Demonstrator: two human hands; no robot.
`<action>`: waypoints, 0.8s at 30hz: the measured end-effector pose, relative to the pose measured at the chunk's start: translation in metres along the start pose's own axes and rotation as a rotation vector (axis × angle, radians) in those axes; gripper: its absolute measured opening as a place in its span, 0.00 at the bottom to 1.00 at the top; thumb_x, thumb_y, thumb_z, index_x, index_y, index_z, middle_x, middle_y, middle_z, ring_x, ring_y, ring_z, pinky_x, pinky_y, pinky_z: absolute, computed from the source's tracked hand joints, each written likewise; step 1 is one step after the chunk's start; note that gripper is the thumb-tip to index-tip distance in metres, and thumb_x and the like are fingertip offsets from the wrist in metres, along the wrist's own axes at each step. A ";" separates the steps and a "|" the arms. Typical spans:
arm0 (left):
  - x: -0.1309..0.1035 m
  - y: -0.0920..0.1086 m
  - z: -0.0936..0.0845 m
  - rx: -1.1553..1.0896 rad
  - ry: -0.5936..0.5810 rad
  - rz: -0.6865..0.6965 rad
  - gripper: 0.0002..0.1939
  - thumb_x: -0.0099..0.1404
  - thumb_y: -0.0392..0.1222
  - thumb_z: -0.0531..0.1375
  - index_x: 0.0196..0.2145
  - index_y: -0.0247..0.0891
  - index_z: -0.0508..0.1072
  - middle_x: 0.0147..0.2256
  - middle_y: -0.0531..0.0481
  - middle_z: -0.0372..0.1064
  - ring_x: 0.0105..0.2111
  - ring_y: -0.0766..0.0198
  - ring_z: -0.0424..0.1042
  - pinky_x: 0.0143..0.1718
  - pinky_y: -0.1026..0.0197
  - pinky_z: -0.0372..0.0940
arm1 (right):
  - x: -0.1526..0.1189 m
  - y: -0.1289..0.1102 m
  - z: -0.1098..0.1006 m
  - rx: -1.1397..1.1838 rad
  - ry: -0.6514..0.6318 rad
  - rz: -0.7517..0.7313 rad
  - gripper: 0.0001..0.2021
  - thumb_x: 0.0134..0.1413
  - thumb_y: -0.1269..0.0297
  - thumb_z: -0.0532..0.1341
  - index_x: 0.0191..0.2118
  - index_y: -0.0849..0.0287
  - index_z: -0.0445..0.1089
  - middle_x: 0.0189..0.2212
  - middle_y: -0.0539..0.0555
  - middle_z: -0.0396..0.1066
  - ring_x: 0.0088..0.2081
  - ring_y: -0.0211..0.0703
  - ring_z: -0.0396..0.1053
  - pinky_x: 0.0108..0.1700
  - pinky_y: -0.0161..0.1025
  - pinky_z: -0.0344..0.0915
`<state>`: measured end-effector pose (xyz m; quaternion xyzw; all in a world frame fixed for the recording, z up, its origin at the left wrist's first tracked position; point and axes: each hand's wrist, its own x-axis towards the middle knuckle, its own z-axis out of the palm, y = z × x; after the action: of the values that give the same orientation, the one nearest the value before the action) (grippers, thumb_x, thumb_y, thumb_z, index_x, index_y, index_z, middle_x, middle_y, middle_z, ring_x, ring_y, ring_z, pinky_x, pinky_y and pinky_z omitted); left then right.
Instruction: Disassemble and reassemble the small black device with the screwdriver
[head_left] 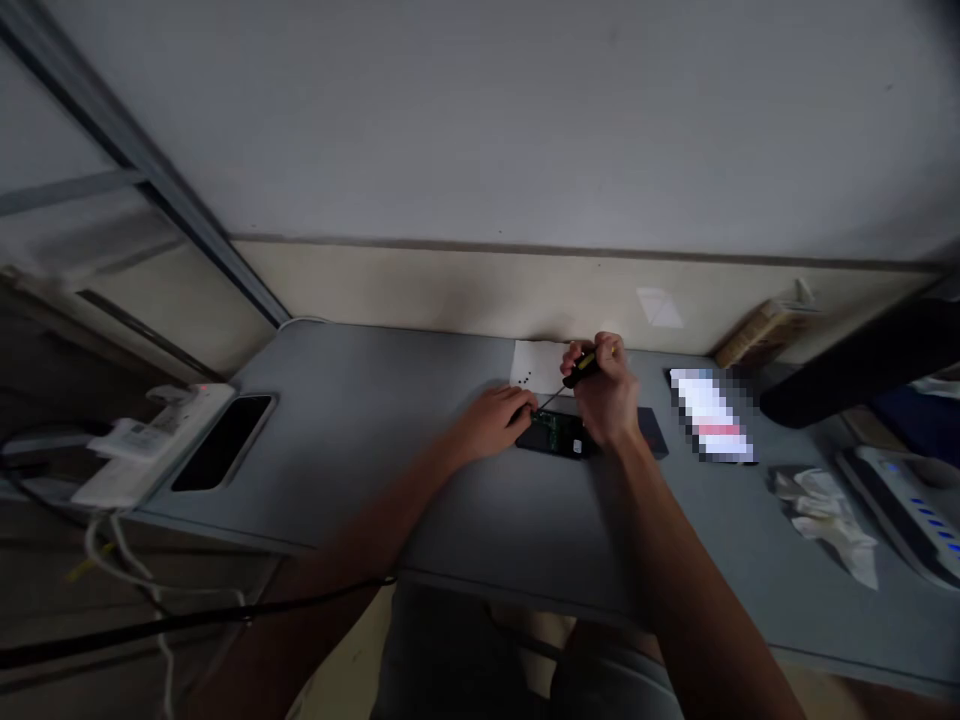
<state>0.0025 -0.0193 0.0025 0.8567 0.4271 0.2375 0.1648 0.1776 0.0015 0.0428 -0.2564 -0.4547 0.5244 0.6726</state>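
Observation:
My right hand (609, 395) grips a black and yellow screwdriver (581, 372) in closed fingers. The thin shaft slants down left to the upper left end of an opened phone (553, 434), whose green circuit board shows. At that same end, the bent fingers of my left hand (499, 420) hold the phone's edge, close to the screwdriver tip. Whether the tip sits in a screw is too small to tell. Behind the phone lies a sheet of white paper (536, 358) bearing several tiny dark screws (525, 379). A dark flat panel (652, 432) is partly hidden by my right wrist.
On the right are a lit phone (709, 415), crumpled tissue (825, 515), a power strip (904, 510), a black cylinder (862, 350) and a small box (765, 332). A dark-screened phone (223, 445) and white power strip (161, 445) lie left. A wall borders the grey table (337, 420).

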 end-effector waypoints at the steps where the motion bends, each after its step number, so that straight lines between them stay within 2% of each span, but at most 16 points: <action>1: 0.000 0.000 0.000 0.003 0.001 -0.001 0.11 0.69 0.32 0.52 0.41 0.42 0.72 0.41 0.48 0.76 0.46 0.56 0.74 0.52 0.53 0.66 | 0.000 -0.001 0.000 -0.015 0.002 0.010 0.18 0.57 0.46 0.64 0.33 0.50 0.57 0.28 0.48 0.63 0.29 0.40 0.63 0.31 0.39 0.62; 4: 0.000 0.001 -0.001 -0.002 -0.001 -0.003 0.10 0.69 0.31 0.53 0.40 0.42 0.71 0.41 0.48 0.76 0.45 0.56 0.75 0.51 0.53 0.67 | 0.000 -0.006 0.003 -0.047 -0.049 0.051 0.16 0.57 0.44 0.63 0.35 0.51 0.62 0.27 0.49 0.62 0.29 0.41 0.63 0.32 0.41 0.64; 9: 0.001 0.006 -0.003 0.021 -0.015 -0.025 0.09 0.68 0.31 0.53 0.39 0.41 0.70 0.40 0.48 0.76 0.44 0.56 0.75 0.50 0.54 0.67 | -0.006 -0.012 0.014 0.027 -0.082 0.043 0.20 0.60 0.39 0.60 0.32 0.51 0.62 0.22 0.46 0.55 0.24 0.38 0.56 0.28 0.38 0.61; 14: 0.001 0.007 -0.003 0.058 -0.042 -0.035 0.08 0.68 0.32 0.52 0.39 0.41 0.69 0.39 0.47 0.76 0.43 0.55 0.75 0.48 0.54 0.67 | -0.008 -0.008 0.019 0.022 -0.076 0.049 0.22 0.54 0.43 0.67 0.31 0.51 0.56 0.19 0.43 0.52 0.21 0.36 0.51 0.25 0.36 0.54; 16: 0.001 0.006 -0.003 0.065 -0.041 -0.029 0.08 0.68 0.32 0.52 0.38 0.41 0.69 0.38 0.48 0.75 0.43 0.56 0.74 0.48 0.54 0.67 | -0.007 -0.006 0.017 0.013 -0.046 0.038 0.22 0.54 0.43 0.68 0.31 0.51 0.56 0.19 0.43 0.54 0.22 0.36 0.53 0.25 0.36 0.55; 19: 0.001 0.005 -0.004 0.063 -0.044 -0.033 0.09 0.69 0.32 0.51 0.39 0.42 0.69 0.37 0.49 0.74 0.41 0.57 0.74 0.47 0.55 0.67 | -0.004 -0.004 0.012 0.035 -0.004 0.005 0.21 0.54 0.43 0.67 0.32 0.51 0.59 0.24 0.45 0.62 0.25 0.37 0.61 0.28 0.37 0.59; 21: 0.001 0.005 -0.005 0.063 -0.055 -0.043 0.09 0.68 0.32 0.51 0.39 0.41 0.69 0.36 0.49 0.73 0.39 0.57 0.73 0.45 0.55 0.67 | -0.002 -0.005 0.009 0.040 -0.041 0.024 0.20 0.55 0.43 0.67 0.33 0.52 0.62 0.26 0.48 0.65 0.28 0.37 0.64 0.31 0.37 0.62; 24: 0.002 0.007 -0.006 0.077 -0.060 -0.050 0.08 0.67 0.32 0.53 0.37 0.41 0.69 0.34 0.49 0.72 0.38 0.56 0.72 0.44 0.55 0.66 | -0.003 -0.007 0.009 0.063 -0.129 0.075 0.20 0.58 0.42 0.64 0.33 0.54 0.65 0.24 0.48 0.63 0.27 0.37 0.63 0.31 0.38 0.63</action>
<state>0.0049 -0.0218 0.0111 0.8582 0.4523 0.1907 0.1503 0.1724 -0.0045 0.0518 -0.2178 -0.4702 0.5789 0.6296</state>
